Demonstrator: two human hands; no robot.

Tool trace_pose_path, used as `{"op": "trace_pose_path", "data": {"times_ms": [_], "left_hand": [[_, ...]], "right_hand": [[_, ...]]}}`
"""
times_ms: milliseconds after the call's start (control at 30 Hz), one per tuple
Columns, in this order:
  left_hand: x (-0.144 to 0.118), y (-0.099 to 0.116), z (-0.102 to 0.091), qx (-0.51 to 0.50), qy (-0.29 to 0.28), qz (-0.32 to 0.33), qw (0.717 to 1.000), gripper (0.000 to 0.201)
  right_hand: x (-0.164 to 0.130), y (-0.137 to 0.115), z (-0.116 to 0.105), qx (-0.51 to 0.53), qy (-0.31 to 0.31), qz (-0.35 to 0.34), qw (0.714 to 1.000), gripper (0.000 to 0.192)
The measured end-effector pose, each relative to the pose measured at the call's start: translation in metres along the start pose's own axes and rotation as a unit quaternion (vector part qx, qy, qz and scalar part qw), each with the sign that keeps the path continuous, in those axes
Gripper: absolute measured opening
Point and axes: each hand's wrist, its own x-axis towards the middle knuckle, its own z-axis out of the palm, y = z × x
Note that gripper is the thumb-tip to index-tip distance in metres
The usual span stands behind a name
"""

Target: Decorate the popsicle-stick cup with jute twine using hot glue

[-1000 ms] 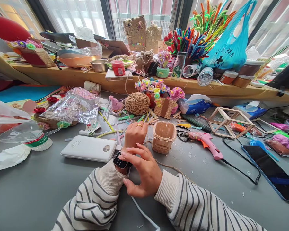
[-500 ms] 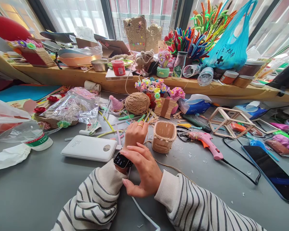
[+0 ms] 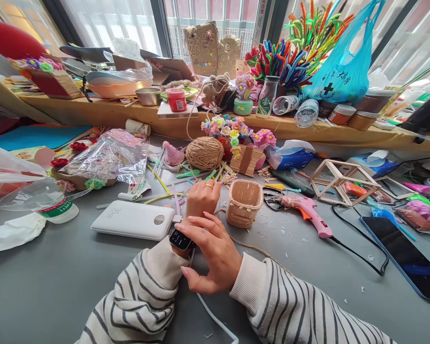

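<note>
My left hand [image 3: 201, 199] rests back up over the table, its fingers curled under and a gold ring on one finger; the fingertips are hidden. On that wrist is a black smartwatch [image 3: 179, 239] with its screen lit. My right hand [image 3: 215, 255] reaches across, fingers and thumb apart, one fingertip at the watch's edge. A small woven basket [image 3: 244, 204] with a rope-trimmed rim stands just right of my left hand. To the left lies a white power bank [image 3: 132, 220], with a white cable [image 3: 215, 315] passing below my hands.
A pink glue gun [image 3: 311, 215], scissors [image 3: 272, 199], a wooden stick frame [image 3: 344, 181] and a phone [image 3: 404, 253] lie to the right. Behind are a twine ball [image 3: 205, 153] and a tissue pack [image 3: 290, 156]. A crowded wooden ledge [image 3: 179, 125] runs along the window.
My right index fingertip has shifted slightly at the watch, and the text on its screen looks different. The other things have stayed in place.
</note>
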Motion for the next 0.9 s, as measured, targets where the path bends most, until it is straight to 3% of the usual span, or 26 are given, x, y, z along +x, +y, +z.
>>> {"op": "trace_pose_path", "data": {"times_ms": [433, 900], "left_hand": [[-0.0001, -0.0001, 0.002, -0.002, 0.01, 0.0, 1.0, 0.024], [0.0, 0.0002, -0.0002, -0.026, -0.023, -0.013, 0.999, 0.026]], "right_hand": [[0.0005, 0.0003, 0.0007, -0.004, 0.032, -0.007, 0.999, 0.063], [0.0004, 0.0, 0.0017, 0.005, 0.043, 0.002, 0.999, 0.063]]}}
